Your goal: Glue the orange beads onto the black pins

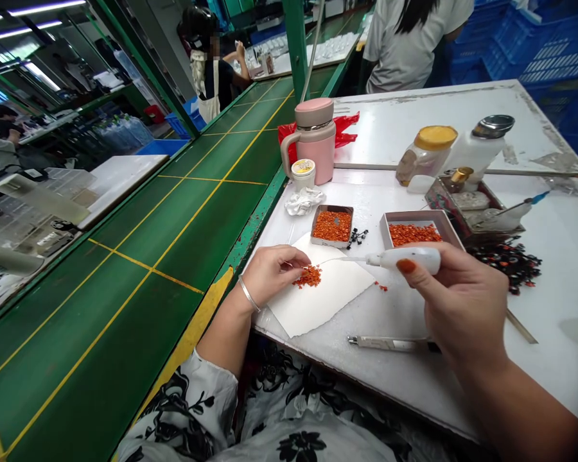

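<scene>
Orange beads [309, 277] lie heaped on white paper [325, 311]; a white pen tool [404, 260] points across it.

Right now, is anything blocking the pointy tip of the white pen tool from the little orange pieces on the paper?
Nothing visible does. Only a bare white paper sheet lies between the thin tip of the white pen-shaped tool, held in the right hand, and the pile of small orange pieces.

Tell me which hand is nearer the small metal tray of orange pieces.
Left. The left hand is just below and left of the small metal tray, on white paper; the right hand is off to the tray's right, holding a white handheld tool.
</scene>
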`<state>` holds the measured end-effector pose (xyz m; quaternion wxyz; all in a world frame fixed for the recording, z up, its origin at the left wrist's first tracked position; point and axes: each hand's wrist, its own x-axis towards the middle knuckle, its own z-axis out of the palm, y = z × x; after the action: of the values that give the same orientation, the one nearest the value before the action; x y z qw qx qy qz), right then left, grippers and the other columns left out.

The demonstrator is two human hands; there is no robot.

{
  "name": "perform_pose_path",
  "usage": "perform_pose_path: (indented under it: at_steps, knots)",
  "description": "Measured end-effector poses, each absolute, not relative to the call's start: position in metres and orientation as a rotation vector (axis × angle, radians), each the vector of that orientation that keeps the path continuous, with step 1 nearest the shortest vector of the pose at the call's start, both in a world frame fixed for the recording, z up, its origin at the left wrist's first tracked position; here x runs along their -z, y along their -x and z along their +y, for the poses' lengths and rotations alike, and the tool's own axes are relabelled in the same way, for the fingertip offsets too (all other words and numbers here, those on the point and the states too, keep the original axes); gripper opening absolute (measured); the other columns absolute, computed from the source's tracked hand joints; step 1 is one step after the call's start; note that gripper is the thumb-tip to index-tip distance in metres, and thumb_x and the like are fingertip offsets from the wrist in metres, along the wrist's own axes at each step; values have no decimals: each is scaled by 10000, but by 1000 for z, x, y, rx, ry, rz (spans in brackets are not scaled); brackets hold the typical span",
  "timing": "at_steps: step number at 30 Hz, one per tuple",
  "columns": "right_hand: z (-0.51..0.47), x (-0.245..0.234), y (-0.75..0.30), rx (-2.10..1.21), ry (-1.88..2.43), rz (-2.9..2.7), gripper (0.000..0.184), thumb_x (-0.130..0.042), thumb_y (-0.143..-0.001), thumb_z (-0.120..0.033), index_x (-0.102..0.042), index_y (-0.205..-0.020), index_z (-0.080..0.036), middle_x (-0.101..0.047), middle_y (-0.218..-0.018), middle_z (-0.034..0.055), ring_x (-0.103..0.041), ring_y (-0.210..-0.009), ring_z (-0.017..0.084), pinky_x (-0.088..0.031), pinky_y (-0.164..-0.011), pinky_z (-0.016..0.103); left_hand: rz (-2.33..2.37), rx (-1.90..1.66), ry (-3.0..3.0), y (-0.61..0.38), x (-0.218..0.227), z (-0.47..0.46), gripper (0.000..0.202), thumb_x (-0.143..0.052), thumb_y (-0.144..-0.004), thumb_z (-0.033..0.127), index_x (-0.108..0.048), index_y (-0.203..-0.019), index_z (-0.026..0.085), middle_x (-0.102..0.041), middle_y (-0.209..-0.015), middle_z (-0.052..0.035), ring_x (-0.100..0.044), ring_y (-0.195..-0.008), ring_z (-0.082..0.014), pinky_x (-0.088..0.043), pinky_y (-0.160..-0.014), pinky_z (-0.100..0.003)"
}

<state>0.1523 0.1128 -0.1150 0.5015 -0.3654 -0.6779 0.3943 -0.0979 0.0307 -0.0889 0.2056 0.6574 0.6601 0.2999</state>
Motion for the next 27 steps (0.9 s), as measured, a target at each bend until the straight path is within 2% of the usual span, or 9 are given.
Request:
perform_pose_path:
  at_steps: [7, 13, 17, 22, 27]
  knots:
    - [105, 115, -141, -747, 838, -1885, 157, -726, -826, -421, -737, -893, -279, -721, -819, -5, -602, -674, 177, -418, -605, 320, 2100, -950, -1725, 117, 94, 19, 118, -626, -832, 197, -742, -845, 178, -750, -777, -19, -659, -672, -140, -500, -631, -246]
    - [104, 112, -147, -623, 878, -1921, 127, -715, -840, -399, -725, -902, -288, -716, -826, -3, -588, -667, 185, -400, -595, 332, 2242, -637, -1863, 121, 102, 14, 166, -625, -843, 217, -741, -959, 191, -721, -928, -50, -644, -769, -166, -495, -693, -285]
    - [104, 112, -149, -691, 864, -1925, 138, -736, -822, -396, -728, -917, -297, -722, -849, -4, -591, -683, 198, -404, -628, 349, 2165, -550, -1969, 110, 103, 14, 189, -634, -821, 152, -737, -977, 180, -710, -948, -61, -654, -811, -179, -504, -738, -303]
    - [105, 116, -149, -858, 862, -1820, 116, -744, -816, -364, -732, -921, -315, -715, -884, -7, -619, -749, 220, -430, -681, 369, 1837, -778, -1885, 100, 101, 19, 189, -586, -863, 129, -748, -942, 185, -767, -937, -47, -705, -846, -167, -538, -791, -283]
    - [106, 116, -148, -841, 841, -1820, 124, -755, -808, -354, -737, -916, -295, -723, -886, 0, -617, -747, 207, -436, -665, 349, 1933, -985, -1728, 111, 93, 13, 181, -587, -841, 137, -760, -879, 174, -774, -888, -41, -712, -812, -165, -546, -765, -270]
